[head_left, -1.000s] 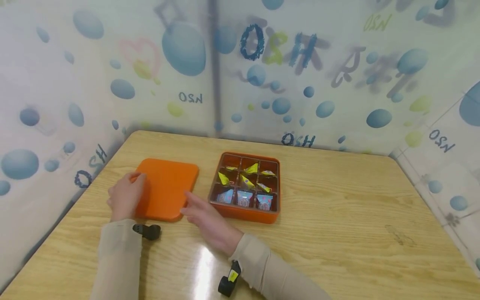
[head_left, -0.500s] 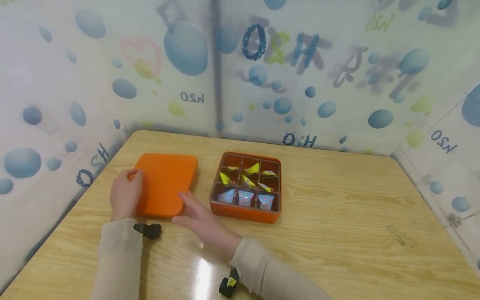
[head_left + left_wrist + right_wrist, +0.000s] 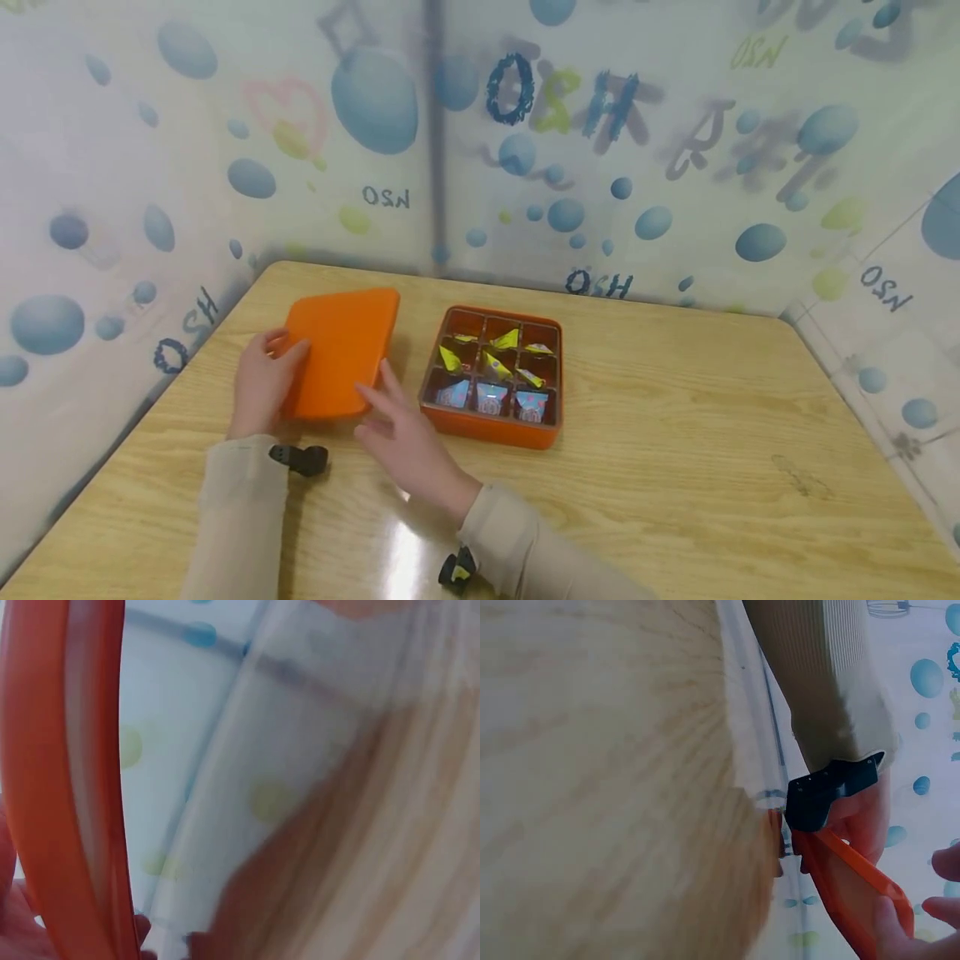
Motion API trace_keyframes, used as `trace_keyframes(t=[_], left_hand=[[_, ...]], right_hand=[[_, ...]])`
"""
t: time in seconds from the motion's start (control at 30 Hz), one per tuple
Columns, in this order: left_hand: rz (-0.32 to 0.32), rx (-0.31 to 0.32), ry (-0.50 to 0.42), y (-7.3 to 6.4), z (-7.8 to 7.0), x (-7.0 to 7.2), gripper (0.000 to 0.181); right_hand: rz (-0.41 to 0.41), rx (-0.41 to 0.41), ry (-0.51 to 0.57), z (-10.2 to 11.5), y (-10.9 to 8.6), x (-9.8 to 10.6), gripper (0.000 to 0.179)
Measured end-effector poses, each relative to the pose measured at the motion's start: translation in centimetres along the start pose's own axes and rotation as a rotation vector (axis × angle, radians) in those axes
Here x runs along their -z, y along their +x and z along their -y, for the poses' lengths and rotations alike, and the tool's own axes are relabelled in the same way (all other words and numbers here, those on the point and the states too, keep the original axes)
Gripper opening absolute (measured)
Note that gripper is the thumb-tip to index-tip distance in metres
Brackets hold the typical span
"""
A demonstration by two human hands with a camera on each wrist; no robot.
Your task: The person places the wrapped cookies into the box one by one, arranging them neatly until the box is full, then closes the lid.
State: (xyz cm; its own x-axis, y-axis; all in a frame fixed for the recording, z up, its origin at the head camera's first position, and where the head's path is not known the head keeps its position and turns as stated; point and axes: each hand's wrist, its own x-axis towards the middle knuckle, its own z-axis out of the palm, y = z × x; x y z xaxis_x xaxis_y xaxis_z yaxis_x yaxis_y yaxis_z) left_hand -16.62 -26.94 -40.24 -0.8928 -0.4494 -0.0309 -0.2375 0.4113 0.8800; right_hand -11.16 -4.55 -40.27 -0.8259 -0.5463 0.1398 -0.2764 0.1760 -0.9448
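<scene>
An orange box lid (image 3: 341, 350) is tilted above the left part of the table. My left hand (image 3: 262, 383) grips its left edge, thumb on the top face and fingers going underneath. At the lid's near right corner is my right hand (image 3: 412, 450), fingers extended and spread; the right wrist view shows its thumb (image 3: 889, 934) against the lid and other fingertips apart from it. To the right stands the orange box (image 3: 495, 429), uncovered, with a dark divided insert. Yellow wrapped pieces (image 3: 495, 364) and blue wrapped packets (image 3: 491, 400) lie in its compartments.
A wooden table (image 3: 675, 417) carries the lid and box, and stretches far to the right. Printed white walls (image 3: 645, 167) rise behind it and at both sides. Black wrist cameras (image 3: 300, 458) are strapped at both sleeve cuffs.
The lid has lifted off the table and tilted, its far right corner rising. My left hand has moved slightly right with it. The right hand has stayed by its right edge; the box has not moved.
</scene>
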Motion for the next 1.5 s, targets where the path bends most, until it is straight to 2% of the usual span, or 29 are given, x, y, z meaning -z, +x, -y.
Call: trace_keyframes(t=[0.17,0.33,0.43,0.57,0.7,0.87,1.13,1.33,1.4,1.5], left_hand=[[0.052,0.016,-0.069,-0.1,-0.6,-0.3,0.063],[0.047,0.023,-0.126,-0.4,-1.4,-0.7,0.057],[0.044,0.07,-0.223,-0.6,-1.8,-0.9,0.054],[0.041,0.146,-0.432,-0.9,-2.5,-0.9,0.05],[0.035,0.161,-0.542,-1.1,-3.2,-1.0,0.047],[0.048,0.108,-0.524,-1.4,-4.2,-1.9,0.046],[0.12,0.017,-0.554,-1.6,-4.8,-2.9,0.042],[0.223,-0.03,-0.51,-1.8,-5.1,-3.2,0.043],[0.257,-0.047,-0.492,-1.9,-5.3,-3.5,0.043],[0.275,-0.069,-0.482,-1.9,-5.5,-4.0,0.043]], right_hand=[[-0.055,0.034,-0.017,0.8,0.2,0.6,0.049],[-0.107,0.068,-0.002,2.9,0.0,1.7,0.043],[-0.129,0.11,0.001,4.5,-0.4,2.6,0.038],[-0.15,0.159,0.017,5.7,-0.5,3.9,0.034],[-0.172,0.171,0.075,5.8,-0.1,5.1,0.029],[-0.204,0.123,0.111,5.5,0.4,6.2,0.035],[-0.16,0.027,0.357,5.1,0.9,8.3,0.061],[-0.17,0.011,0.346,4.8,1.2,10.7,0.066],[-0.152,-0.026,0.334,4.9,1.1,11.8,0.069],[-0.108,-0.091,0.297,4.7,1.3,13.5,0.077]])
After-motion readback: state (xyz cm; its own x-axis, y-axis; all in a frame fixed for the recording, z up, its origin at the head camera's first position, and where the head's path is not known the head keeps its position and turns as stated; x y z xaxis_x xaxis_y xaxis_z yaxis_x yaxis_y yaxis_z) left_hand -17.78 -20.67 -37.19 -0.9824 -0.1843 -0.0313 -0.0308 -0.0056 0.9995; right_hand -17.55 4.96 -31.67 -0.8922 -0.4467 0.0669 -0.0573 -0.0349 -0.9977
